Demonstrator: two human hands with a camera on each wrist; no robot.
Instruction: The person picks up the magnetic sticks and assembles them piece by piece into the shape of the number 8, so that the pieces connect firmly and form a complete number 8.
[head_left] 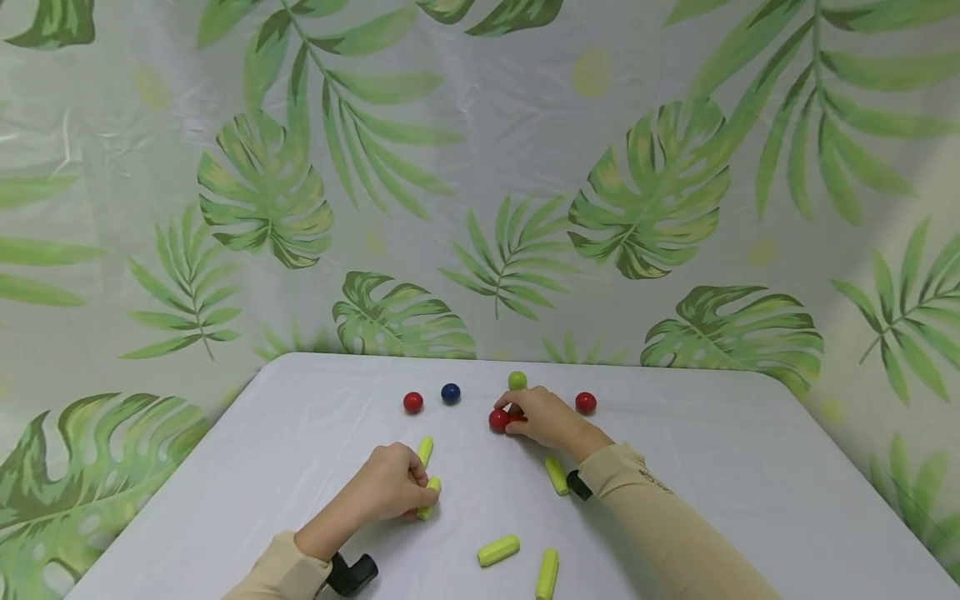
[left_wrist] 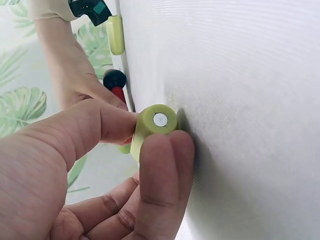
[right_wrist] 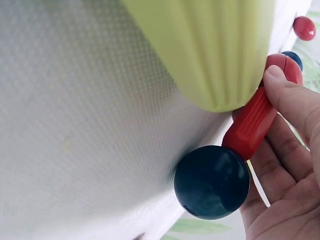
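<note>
My left hand (head_left: 392, 483) pinches a yellow-green magnetic rod (left_wrist: 142, 131) between thumb and fingers, low over the white table. A pale round disc shows in that rod's end in the left wrist view. Farther off, my right hand (head_left: 551, 417) grips a red ridged rod (right_wrist: 251, 125). At one end of the red rod sits a dark blue ball (right_wrist: 211, 182); at its other end, by my thumb, is a red ball (head_left: 498, 421). From the head view the dark blue ball is hidden behind my right hand.
Along the far side lie a red ball (head_left: 412, 402), a dark blue ball (head_left: 450, 393), a green ball (head_left: 517, 380) and another red ball (head_left: 586, 402). Yellow-green rods (head_left: 498, 551) lie nearer, one (head_left: 557, 476) beneath my right wrist. A leaf-patterned curtain (head_left: 525, 167) hangs behind the table.
</note>
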